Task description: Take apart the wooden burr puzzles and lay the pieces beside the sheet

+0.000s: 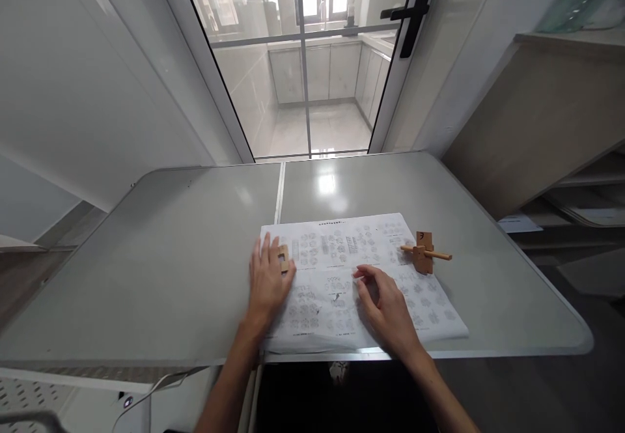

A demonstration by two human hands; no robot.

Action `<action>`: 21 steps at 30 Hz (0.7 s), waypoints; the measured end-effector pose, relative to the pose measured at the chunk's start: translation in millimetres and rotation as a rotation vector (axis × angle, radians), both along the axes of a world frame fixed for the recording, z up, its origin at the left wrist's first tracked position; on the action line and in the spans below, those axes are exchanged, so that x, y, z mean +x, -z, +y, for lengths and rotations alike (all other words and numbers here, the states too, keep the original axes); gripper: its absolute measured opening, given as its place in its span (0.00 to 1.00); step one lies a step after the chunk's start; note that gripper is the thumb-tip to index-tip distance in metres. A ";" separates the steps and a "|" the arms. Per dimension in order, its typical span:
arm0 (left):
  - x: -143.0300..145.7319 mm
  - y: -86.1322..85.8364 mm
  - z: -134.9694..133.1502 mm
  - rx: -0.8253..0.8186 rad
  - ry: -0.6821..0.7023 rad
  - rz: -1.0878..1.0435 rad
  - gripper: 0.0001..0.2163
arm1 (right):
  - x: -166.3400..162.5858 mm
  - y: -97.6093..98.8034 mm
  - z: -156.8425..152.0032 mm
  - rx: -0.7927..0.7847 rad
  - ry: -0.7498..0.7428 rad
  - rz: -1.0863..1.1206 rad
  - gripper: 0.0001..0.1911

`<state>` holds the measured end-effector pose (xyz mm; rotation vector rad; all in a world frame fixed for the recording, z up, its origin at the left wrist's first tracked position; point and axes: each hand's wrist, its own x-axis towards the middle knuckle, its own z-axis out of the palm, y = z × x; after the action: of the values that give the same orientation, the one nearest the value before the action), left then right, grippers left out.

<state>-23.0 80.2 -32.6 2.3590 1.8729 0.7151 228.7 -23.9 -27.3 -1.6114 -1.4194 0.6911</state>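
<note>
A white instruction sheet printed with small diagrams lies on the grey table near its front edge. My left hand rests flat on the sheet's left part, its fingers touching a small wooden piece. My right hand hovers over the sheet's middle, fingers loosely curled, holding nothing that I can see. On the sheet's right end sits a small wooden assembly with a thin wooden rod through it.
A seam splits the tabletop in two. A glass door with a black handle stands behind the table. A wooden shelf unit with papers is at the right. A white cable hangs below the front edge.
</note>
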 end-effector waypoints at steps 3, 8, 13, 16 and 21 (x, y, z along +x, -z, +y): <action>-23.9 2.0 16.1 -0.010 -0.110 -0.012 0.26 | -0.1 -0.5 0.0 0.008 -0.004 -0.006 0.14; -52.6 -0.4 43.3 0.018 -0.230 -0.069 0.24 | -0.2 -2.4 -1.0 0.003 -0.014 -0.010 0.13; -66.5 -3.4 57.0 0.019 -0.249 -0.102 0.27 | -1.6 -3.6 -0.2 0.019 -0.013 -0.020 0.13; -64.8 -7.9 53.9 0.004 -0.258 -0.124 0.33 | -1.8 -5.5 0.6 0.011 -0.022 -0.022 0.13; -38.5 -31.4 15.5 0.161 -0.177 -0.124 0.27 | 6.5 -15.5 -1.8 0.029 -0.023 0.010 0.14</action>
<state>-61.5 95.7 -1.2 2.1948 2.0601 1.0401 235.2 -25.7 -11.8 -1.5694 -1.4369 0.6877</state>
